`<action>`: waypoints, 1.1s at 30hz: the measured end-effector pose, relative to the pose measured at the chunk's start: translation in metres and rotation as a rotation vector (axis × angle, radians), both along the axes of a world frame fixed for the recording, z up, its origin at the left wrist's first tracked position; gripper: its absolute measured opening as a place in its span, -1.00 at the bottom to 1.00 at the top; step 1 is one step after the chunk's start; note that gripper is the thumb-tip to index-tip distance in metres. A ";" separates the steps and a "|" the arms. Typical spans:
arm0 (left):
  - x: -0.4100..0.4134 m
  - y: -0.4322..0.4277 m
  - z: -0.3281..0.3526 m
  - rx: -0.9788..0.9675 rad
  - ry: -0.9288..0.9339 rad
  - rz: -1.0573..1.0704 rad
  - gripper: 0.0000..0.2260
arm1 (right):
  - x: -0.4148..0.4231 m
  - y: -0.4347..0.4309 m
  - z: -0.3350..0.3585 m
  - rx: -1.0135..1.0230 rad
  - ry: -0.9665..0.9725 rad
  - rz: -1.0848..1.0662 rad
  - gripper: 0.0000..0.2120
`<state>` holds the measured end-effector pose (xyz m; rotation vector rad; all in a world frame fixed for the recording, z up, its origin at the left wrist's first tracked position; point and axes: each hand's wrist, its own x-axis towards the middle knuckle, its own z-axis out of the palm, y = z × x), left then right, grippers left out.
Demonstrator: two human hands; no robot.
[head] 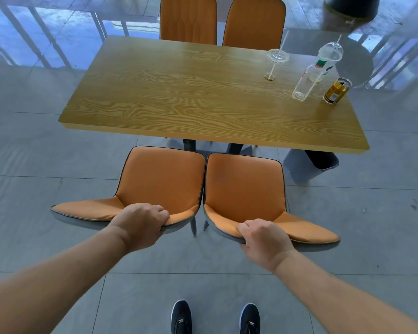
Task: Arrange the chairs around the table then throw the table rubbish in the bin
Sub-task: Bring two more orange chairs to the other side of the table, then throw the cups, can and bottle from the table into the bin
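Note:
Two orange chairs stand side by side at the near edge of the wooden table point(179, 100). My left hand point(140, 225) grips the top of the left chair's point(159, 179) backrest. My right hand point(263, 237) grips the top of the right chair's point(244, 186) backrest. Two more orange chairs point(188, 20) point(253, 22) stand at the far side. On the table's right end stand a clear cup with a straw point(276, 57), a clear plastic bottle point(309, 78), a lidded cup with a straw point(329, 54) and a gold can point(337, 90).
A grey bin point(307, 165) sits on the floor under the table's near right corner. A railing point(34, 39) runs along the far side. A dark round stand point(348, 10) is at the far right. My two shoes point(181, 317) are on the grey tiled floor.

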<state>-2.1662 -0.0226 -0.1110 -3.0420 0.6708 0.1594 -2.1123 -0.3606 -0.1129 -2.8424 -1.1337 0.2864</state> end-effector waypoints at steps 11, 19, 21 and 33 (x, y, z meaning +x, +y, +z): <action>-0.005 -0.020 -0.007 0.014 0.103 0.224 -0.80 | -0.001 0.002 0.005 -0.084 0.049 -0.114 -0.83; 0.002 -0.037 -0.005 -0.045 0.213 0.201 -0.76 | 0.002 0.003 0.011 -0.102 0.093 -0.170 -0.86; 0.003 -0.041 -0.003 -0.063 0.274 0.298 -0.59 | 0.002 0.003 0.013 -0.107 0.135 -0.174 -0.81; 0.120 -0.167 0.174 -0.410 0.143 0.536 -0.09 | 0.070 -0.082 0.182 0.313 0.017 -0.632 -0.33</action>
